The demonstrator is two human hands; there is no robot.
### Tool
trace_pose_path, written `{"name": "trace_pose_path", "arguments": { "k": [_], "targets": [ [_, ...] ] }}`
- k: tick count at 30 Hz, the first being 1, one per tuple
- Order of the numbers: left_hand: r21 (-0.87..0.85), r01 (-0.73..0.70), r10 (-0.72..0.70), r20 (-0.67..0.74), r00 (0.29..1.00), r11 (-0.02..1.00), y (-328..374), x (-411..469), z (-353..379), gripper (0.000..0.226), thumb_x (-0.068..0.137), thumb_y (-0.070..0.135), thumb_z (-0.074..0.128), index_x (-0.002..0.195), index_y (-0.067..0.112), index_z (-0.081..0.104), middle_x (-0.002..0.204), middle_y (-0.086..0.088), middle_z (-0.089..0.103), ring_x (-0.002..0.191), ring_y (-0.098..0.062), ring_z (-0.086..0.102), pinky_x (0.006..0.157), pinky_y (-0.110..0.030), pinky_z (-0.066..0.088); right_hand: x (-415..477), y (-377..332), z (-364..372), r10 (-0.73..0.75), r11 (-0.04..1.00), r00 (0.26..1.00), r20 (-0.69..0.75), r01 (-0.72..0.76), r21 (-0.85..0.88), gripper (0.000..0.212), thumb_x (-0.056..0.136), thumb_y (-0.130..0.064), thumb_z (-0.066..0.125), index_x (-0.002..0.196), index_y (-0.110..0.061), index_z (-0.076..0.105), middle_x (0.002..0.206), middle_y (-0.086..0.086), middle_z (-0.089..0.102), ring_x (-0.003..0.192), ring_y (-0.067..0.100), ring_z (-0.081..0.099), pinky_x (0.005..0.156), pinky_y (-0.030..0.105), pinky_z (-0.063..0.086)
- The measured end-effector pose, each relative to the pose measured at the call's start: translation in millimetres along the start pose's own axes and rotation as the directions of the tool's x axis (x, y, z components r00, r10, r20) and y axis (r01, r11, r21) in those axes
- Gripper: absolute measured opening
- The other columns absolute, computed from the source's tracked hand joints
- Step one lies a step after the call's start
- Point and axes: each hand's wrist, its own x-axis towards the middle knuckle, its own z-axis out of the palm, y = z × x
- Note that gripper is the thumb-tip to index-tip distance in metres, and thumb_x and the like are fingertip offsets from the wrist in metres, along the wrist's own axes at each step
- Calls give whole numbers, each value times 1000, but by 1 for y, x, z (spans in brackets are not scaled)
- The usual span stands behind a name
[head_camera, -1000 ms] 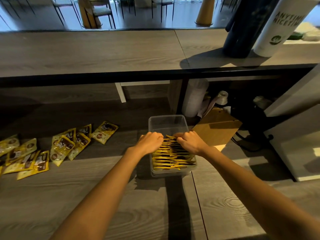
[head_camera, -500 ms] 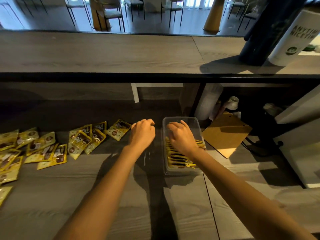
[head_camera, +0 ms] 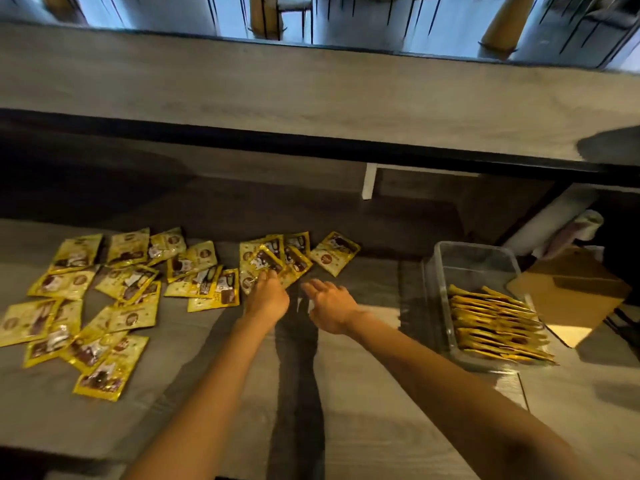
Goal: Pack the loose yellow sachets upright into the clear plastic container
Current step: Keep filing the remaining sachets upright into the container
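Observation:
Several loose yellow sachets (head_camera: 114, 289) lie flat and scattered across the left half of the grey wooden counter. A small cluster of them (head_camera: 277, 258) sits near the middle. My left hand (head_camera: 266, 296) reaches into that cluster with its fingertips touching a sachet; whether it grips one is unclear. My right hand (head_camera: 329, 303) hovers just right of it, fingers apart, holding nothing. The clear plastic container (head_camera: 474, 261) stands to the right, its near half filled with a row of sachets (head_camera: 495, 327) on edge, its far half empty.
A brown cardboard piece (head_camera: 571, 292) lies right of the container. A raised counter shelf (head_camera: 311, 95) overhangs the back of the work surface. White rolled items (head_camera: 568, 230) stand behind the container at the right.
Both hands left the container and moved left to the loose sachets. My view swung left, so the container now sits at the right.

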Motion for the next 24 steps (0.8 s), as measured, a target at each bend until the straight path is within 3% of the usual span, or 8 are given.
{"name": "trace_pose_path", "arguments": {
  "k": [4,8,14,18,20,24],
  "targets": [
    [64,-16,10,96,995,998,-22,18,-4,44,95,10,40,138,4,31,150,-16,25,137,-34,30,108,-42,31,32,-28,-10,68,998,995,72,-68,-9,58,94,-23,43,146,-11,21,151,11,30,138,34,30,111,48,27],
    [143,-112,91,147,985,983,-34,29,0,43,94,6,36,136,5,34,145,-15,32,136,-32,27,107,-40,32,55,-40,-12,151,989,978,141,-149,-22,56,93,-21,42,146,-13,24,155,7,25,138,31,34,112,47,28],
    [223,-204,178,134,975,953,-47,31,9,45,93,3,37,137,9,36,144,-10,34,136,-30,24,107,-41,32,52,-45,-7,183,983,971,156,-178,-50,72,95,-20,39,149,-15,-7,151,11,33,140,30,31,115,48,18],
    [226,-273,251,119,961,935,-55,23,17,46,92,1,39,137,6,37,147,-11,31,139,-32,22,113,-42,28,43,-41,0,201,966,973,111,-179,-184,62,95,-26,44,145,-7,14,147,13,36,137,33,33,112,47,24],
    [217,-299,281,111,953,929,-57,18,24,48,92,0,39,140,3,34,151,-12,27,142,-33,19,117,-40,24,36,-35,6,212,940,971,108,-172,-295,63,95,-28,45,146,-5,16,150,14,29,137,34,31,112,49,23],
    [173,-348,333,111,936,921,-58,4,32,57,93,-1,40,146,2,21,159,-10,12,147,-32,3,121,-38,12,15,-23,16,218,906,975,34,-189,-379,47,97,-18,36,141,-3,32,147,19,33,133,39,35,112,49,23]
  ]
}}
